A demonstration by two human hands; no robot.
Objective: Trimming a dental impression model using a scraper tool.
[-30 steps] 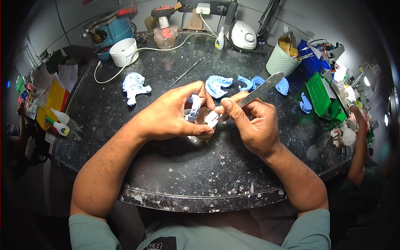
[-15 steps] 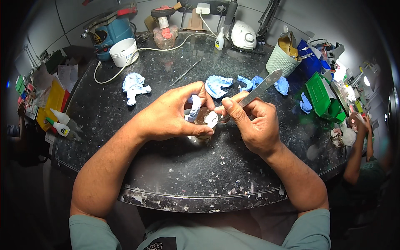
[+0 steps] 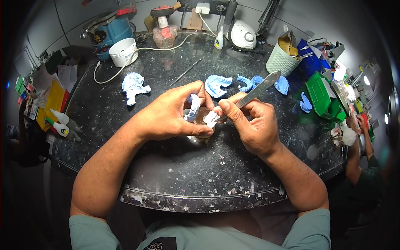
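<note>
My left hand (image 3: 168,114) curls round a small blue dental cast (image 3: 193,107), its thumb and fingers bent about it. Just right of that cast, below my fingertips, is a brownish rounded piece (image 3: 203,113), mostly hidden. In my right hand (image 3: 256,125) is a flat metal spatula (image 3: 263,87), pinched between thumb and fingers, one end pointing up and right. Its lower end meets a small white piece (image 3: 211,119) beside my left fingers; whether that is soft or hard I cannot tell. Beyond my hands lies a horseshoe-shaped blue cast (image 3: 217,85).
More blue casts lie at left (image 3: 134,88) and right (image 3: 305,103) on the black bench (image 3: 187,175). A thin metal tool (image 3: 185,72), white tub (image 3: 123,52), cord, green cup (image 3: 282,58) and green bin (image 3: 323,95) stand farther off. Another person's arms (image 3: 354,146) show at right.
The spatula and my right hand have shifted very slightly, down and left. My left hand keeps its hold. At far right the other person's arms have moved.
</note>
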